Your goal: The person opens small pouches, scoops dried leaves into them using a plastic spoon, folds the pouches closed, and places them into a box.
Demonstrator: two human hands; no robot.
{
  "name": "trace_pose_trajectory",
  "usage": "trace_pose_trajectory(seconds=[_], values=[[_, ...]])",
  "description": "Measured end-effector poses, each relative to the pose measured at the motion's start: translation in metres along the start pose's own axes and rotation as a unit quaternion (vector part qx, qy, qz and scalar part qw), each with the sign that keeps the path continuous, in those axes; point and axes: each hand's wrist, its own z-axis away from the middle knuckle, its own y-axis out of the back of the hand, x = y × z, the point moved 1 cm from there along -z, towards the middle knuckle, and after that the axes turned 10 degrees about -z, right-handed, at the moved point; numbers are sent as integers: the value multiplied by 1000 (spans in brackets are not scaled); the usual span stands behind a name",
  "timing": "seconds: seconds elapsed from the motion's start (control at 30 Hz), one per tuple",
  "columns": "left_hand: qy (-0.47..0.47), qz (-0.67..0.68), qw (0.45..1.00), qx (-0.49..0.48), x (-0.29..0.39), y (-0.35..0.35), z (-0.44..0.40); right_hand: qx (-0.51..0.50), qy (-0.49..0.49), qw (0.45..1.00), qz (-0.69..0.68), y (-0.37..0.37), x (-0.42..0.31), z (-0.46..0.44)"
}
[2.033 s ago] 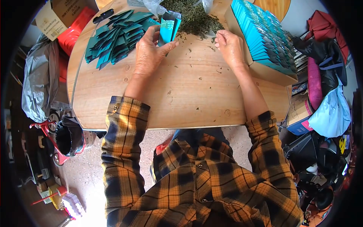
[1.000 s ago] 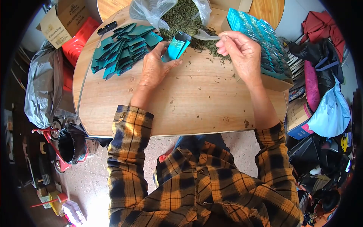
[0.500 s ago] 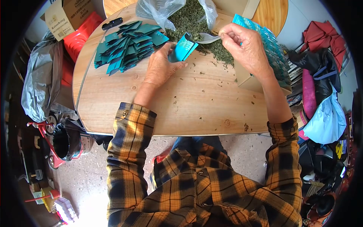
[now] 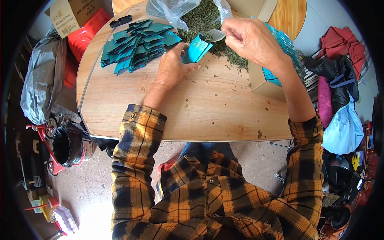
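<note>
My left hand (image 4: 171,67) is closed around a small teal packet (image 4: 198,49), tilted with its open end up and to the right. My right hand (image 4: 256,43) grips a translucent spoon (image 4: 216,35), whose bowl is beside the packet's mouth. Whether the spoon touches the packet I cannot tell. Behind both hands, dried green leaves (image 4: 202,19) spill from a clear plastic bag (image 4: 170,13) onto the table. Left of my left hand lies a heap of flat teal packets (image 4: 138,46).
A cardboard box (image 4: 266,86) holding rows of teal packets stands under my right forearm. A black object (image 4: 121,21) lies at the table's far left. Leaf crumbs dot the wooden tabletop (image 4: 192,112). Bags and clothes crowd the right side; a red stool (image 4: 86,36) stands left.
My right hand has turned and moved left, bringing the spoon's bowl up beside the packet's mouth. My left hand keeps the packet in nearly the same place. The view has shifted slightly.
</note>
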Motion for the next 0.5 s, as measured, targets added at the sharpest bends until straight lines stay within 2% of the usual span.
trace_pose_trajectory(seconds=[0.07, 0.13, 0.33, 0.37, 0.43, 0.5], values=[[1, -4, 1000, -2, 0, 0, 0, 1, 25, 999, 27, -2, 0, -1], [1, -3, 1000, -2, -2, -1, -1, 19, 117, 989, 84, -5, -1, -2], [3, -12, 1000, 3, -4, -2, -1, 45, 150, 981, 114, 1, 2, 4], [0, -22, 1000, 4, -7, -4, -2, 43, 143, 982, 113, 4, 3, 8], [-21, -11, 999, 23, -14, -7, -2, -13, -78, 997, -10, 12, 9, 22], [-19, -7, 1000, 23, -14, -7, -5, -29, -64, 997, -27, 5, 30, 46]])
